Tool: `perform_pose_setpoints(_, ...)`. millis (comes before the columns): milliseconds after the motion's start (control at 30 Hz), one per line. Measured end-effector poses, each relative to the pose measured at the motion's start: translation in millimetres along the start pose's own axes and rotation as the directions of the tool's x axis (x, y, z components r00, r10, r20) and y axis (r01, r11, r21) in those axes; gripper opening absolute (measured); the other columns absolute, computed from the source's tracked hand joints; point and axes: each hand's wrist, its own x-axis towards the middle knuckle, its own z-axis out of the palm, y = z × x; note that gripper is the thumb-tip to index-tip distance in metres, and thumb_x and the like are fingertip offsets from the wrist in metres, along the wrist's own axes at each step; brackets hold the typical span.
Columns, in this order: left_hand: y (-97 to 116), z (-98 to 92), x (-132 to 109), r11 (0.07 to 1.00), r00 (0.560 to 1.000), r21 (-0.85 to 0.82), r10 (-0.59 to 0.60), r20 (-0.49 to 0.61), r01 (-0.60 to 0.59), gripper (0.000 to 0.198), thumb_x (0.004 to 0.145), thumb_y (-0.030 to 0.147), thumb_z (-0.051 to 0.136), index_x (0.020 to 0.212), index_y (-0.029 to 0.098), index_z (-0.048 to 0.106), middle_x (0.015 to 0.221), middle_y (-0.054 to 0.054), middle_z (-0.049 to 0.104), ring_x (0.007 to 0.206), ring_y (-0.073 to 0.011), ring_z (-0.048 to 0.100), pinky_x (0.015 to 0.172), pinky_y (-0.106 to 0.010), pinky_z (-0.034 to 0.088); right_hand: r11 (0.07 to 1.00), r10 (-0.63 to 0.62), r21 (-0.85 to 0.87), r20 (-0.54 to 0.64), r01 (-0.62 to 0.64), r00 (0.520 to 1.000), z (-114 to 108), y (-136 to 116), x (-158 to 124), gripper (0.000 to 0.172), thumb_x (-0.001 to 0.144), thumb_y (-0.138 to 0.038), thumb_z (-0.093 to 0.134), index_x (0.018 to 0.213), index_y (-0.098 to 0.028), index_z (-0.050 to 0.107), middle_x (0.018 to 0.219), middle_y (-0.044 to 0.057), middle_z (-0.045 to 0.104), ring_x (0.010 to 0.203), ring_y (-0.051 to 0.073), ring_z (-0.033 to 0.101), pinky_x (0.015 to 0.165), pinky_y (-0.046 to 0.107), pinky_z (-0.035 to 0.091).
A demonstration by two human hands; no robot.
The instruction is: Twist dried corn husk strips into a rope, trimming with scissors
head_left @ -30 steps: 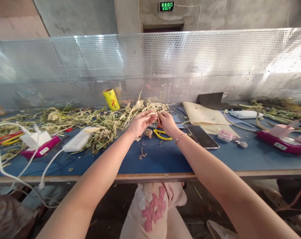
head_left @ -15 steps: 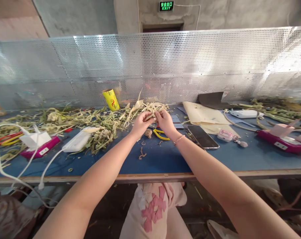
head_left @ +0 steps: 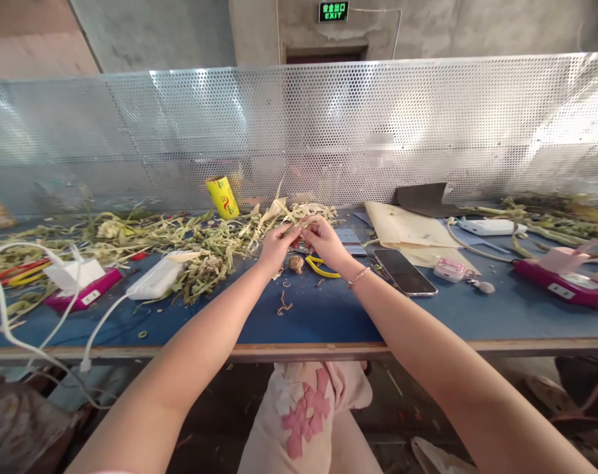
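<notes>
Over the middle of the blue tabletop [head_left: 323, 319], left hand [head_left: 276, 247] and right hand [head_left: 327, 242] come together, fingers pinched narrow on pale, dried plant strips [head_left: 306, 220] at their tips, grip partly hidden, small brown twine ball [head_left: 296, 264] and curved yellow tool handle [head_left: 321, 268] lying just nearer.

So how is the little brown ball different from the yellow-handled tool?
The brown ball is round, while the yellow-handled tool has long, curved handles. The ball is dull brown; the tool's handles are bright yellow. The ball looks rough, but the tool's handles look smooth. Both lie on the blue table.
</notes>
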Motion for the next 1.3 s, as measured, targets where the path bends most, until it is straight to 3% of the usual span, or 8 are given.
perform_pose_setpoints(300,-7.5,-0.1,4.2,0.991,0.993,-0.080,-0.114,-0.024,0.112,0.017,0.064,0.031,0.066,0.062,0.015,0.061,0.051,0.003,0.051,0.047,-0.0061,0.044,0.049,-0.022,0.034,1.000,0.024,0.011,0.071,-0.024,0.997,-3.4,8.0,2.7,0.023,0.070,-0.020,0.052,0.091,-0.021,0.044,0.051,-0.011,0.039,0.043,0.006,0.038,0.046,0.022,0.032)
perform_pose_setpoints(433,-1.3,-3.9,6.0,0.959,0.979,-0.224,-0.192,-0.061,0.174,0.017,0.062,0.018,0.064,0.078,0.015,0.062,0.057,0.003,0.059,0.049,-0.0062,0.050,0.055,-0.021,0.040,0.985,0.106,0.132,0.016,-0.108,0.994,-3.8,11.2,1.8,0.028,0.067,-0.023,0.055,0.091,-0.020,0.043,0.053,-0.011,0.047,0.045,0.006,0.040,0.047,0.021,0.033)
perform_pose_setpoints(533,7.6,-6.9,5.7,0.908,0.971,-0.353,-0.238,0.012,0.227,0.016,0.064,0.011,0.055,0.079,0.014,0.060,0.066,-0.002,0.066,0.056,-0.0082,0.058,0.063,-0.023,0.046,0.956,0.188,0.234,-0.037,-0.175,0.981,-6.5,11.9,2.6,0.027,0.063,-0.024,0.060,0.084,-0.019,0.044,0.057,-0.008,0.052,0.047,0.005,0.042,0.047,0.020,0.032)
perform_pose_setpoints(633,13.5,-9.3,5.4,0.848,0.952,-0.436,-0.295,0.083,0.301,0.019,0.068,0.011,0.047,0.081,0.012,0.061,0.075,-0.007,0.069,0.063,-0.0106,0.062,0.067,-0.025,0.048,0.924,0.242,0.326,-0.087,-0.202,0.967,-11.4,8.6,4.0,0.023,0.059,-0.021,0.064,0.076,-0.017,0.048,0.062,-0.005,0.055,0.051,0.004,0.045,0.048,0.019,0.032)
perform_pose_setpoints(733,12.3,-11.5,6.7,0.816,0.936,-0.470,-0.345,0.072,0.337,0.019,0.076,0.017,0.044,0.083,0.011,0.061,0.069,-0.007,0.068,0.061,-0.0114,0.062,0.062,-0.024,0.049,0.886,0.270,0.418,-0.112,-0.201,0.956,-16.3,3.0,4.9,0.020,0.058,-0.015,0.063,0.076,-0.016,0.054,0.063,-0.004,0.056,0.053,0.004,0.046,0.048,0.018,0.032)
perform_pose_setpoints(900,6.2,-13.5,8.2,0.837,0.969,-0.491,-0.238,0.073,0.242,0.013,0.079,0.017,0.053,0.087,0.013,0.062,0.057,-0.001,0.063,0.048,-0.0055,0.054,0.050,-0.016,0.044,0.842,0.303,0.485,-0.065,-0.235,0.951,-20.2,-2.7,4.5,0.010,0.062,-0.011,0.057,0.071,-0.014,0.058,0.056,-0.003,0.053,0.050,0.005,0.044,0.048,0.018,0.034)
perform_pose_setpoints(1100,10.0,-12.6,6.6,0.827,0.972,-0.511,-0.189,0.140,0.234,0.011,0.075,0.013,0.059,0.085,0.013,0.065,0.067,-0.002,0.067,0.055,-0.0042,0.056,0.056,-0.016,0.046,0.795,0.326,0.531,0.034,-0.293,0.945,-23.8,-2.3,5.0,0.008,0.065,-0.008,0.055,0.069,-0.014,0.058,0.055,-0.004,0.050,0.049,0.004,0.042,0.049,0.018,0.036)
perform_pose_setpoints(1300,6.0,-14.1,8.2,0.853,0.970,-0.466,-0.176,0.169,0.236,0.011,0.072,0.022,0.065,0.079,0.012,0.065,0.068,-0.002,0.067,0.057,-0.0044,0.058,0.059,-0.016,0.047,0.751,0.366,0.546,0.124,-0.371,0.923,-25.6,-0.4,5.7,0.008,0.065,-0.006,0.055,0.068,-0.013,0.057,0.055,-0.003,0.050,0.048,0.004,0.042,0.050,0.018,0.038)
